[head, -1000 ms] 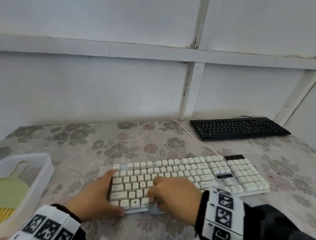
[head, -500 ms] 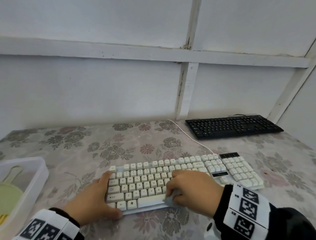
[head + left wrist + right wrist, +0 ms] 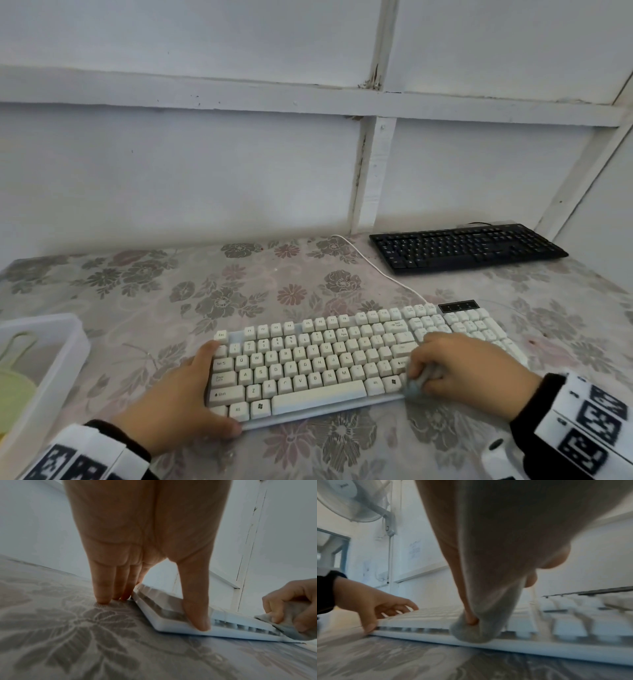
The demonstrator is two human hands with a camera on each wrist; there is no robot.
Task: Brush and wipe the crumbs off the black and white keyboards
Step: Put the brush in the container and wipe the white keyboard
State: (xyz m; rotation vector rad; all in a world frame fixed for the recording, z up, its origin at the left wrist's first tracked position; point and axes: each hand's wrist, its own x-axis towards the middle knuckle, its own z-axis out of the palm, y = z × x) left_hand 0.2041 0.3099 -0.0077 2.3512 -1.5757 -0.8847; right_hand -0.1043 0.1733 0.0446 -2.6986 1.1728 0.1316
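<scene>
The white keyboard [image 3: 329,359] lies near the table's front edge, also seen side-on as the white keyboard [image 3: 171,616] and the white keyboard [image 3: 426,616]. My left hand [image 3: 181,404] braces its left end, straight fingers along the side and thumb [image 3: 197,615] on the front edge. My right hand [image 3: 459,370] grips a bunched grey cloth [image 3: 416,387] and presses it on the front-row keys right of the space bar. The grey cloth [image 3: 474,630] wraps my fingers there. The black keyboard [image 3: 466,246] sits at the back right by the wall.
A translucent plastic bin [image 3: 51,363] holding a green brush stands at the left edge. The white keyboard's cable [image 3: 376,270] runs back toward the wall. The table has a floral cover [image 3: 239,291]. A wall fan [image 3: 356,503] hangs high up.
My right hand has slid the cloth rightward along the white keyboard's front row, from left of the space bar to its right end. The left hand stays braced on the left end.
</scene>
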